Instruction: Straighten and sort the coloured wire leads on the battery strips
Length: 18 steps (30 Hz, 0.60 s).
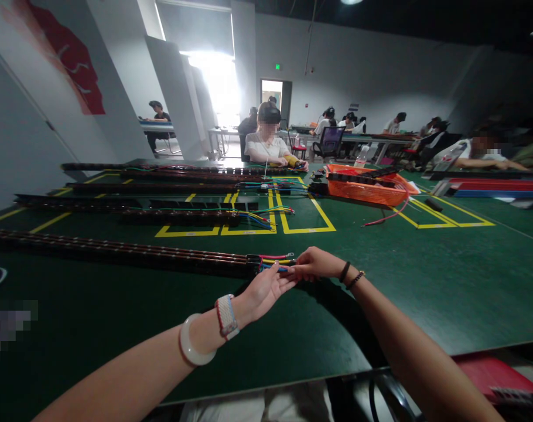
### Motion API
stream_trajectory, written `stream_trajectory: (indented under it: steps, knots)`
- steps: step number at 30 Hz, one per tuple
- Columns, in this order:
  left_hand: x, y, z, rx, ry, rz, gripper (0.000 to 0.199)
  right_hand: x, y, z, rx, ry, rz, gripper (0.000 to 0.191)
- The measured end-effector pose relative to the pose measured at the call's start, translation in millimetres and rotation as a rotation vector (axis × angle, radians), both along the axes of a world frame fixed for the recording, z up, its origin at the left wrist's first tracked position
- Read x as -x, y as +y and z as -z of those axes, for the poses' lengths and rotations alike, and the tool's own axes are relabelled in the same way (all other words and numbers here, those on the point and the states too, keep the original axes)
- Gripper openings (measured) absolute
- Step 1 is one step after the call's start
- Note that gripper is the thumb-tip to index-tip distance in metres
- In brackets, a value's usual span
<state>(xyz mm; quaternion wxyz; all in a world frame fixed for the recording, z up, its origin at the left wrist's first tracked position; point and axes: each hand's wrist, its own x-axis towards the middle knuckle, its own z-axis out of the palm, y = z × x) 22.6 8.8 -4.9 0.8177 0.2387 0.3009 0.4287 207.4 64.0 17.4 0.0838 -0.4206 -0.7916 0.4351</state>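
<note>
A long dark bar assembly with copper-coloured strips (161,248) lies across the near part of the table. Red, yellow and blue wires come out of its right end; the red wire (275,256) ends in a metal lug. My left hand (266,292), palm up, has its thumb against the blue wire (282,269) and its fingers under it. From the right, my right hand (318,262) pinches the end of that blue wire, and its fingertips hide the tip. Both hands meet just beyond the bar's end.
Several similar bar assemblies (178,215) with coloured wires lie farther back on the green table (424,287), over yellow taped outlines (309,230). An orange basket (363,190) holds dark parts at the back right. A person (269,140) sits across the table, hands on parts there.
</note>
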Motion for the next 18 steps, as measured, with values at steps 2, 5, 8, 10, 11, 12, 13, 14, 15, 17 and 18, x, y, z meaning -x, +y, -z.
stream_trajectory:
  steps: [2,5,8,10,11,12,13,14,15,17,18]
  knots:
    - [0,0,-2.1,0.000,0.010,0.026,0.031,2,0,0.9,-0.029,-0.005,0.015,0.054]
    - [0,-2,-7.8,-0.008,0.070,0.102,0.042,3,2,1.5,-0.141,-0.005,0.093,0.053]
    - [0,-5,-11.1,-0.063,0.160,0.197,0.051,3,4,5.6,-0.281,-0.040,0.142,0.051]
    - [-1,-7,-10.2,-0.149,0.213,0.236,0.052,3,6,9.7,-0.355,-0.078,0.145,0.051]
    - [-1,-8,-9.2,-0.194,0.231,0.241,0.051,3,6,11.4,-0.377,-0.096,0.141,0.051]
    - [-1,-9,-8.0,-0.233,0.242,0.240,0.051,3,6,12.7,-0.387,-0.114,0.134,0.051]
    - [-2,-10,-6.8,-0.262,0.247,0.238,0.050,4,6,13.3,-0.393,-0.129,0.127,0.050]
    - [-2,-10,-5.9,-0.280,0.249,0.235,0.050,4,6,13.4,-0.403,-0.144,0.119,0.048]
    - [-2,-10,-5.3,-0.291,0.247,0.236,0.049,4,6,13.0,-0.422,-0.160,0.109,0.047]
    - [-2,-10,-4.8,-0.298,0.243,0.235,0.047,6,4,11.7,-0.500,-0.198,0.089,0.043]
    - [-2,-10,-4.8,-0.298,0.239,0.235,0.047,6,4,11.2,-0.549,-0.219,0.079,0.042]
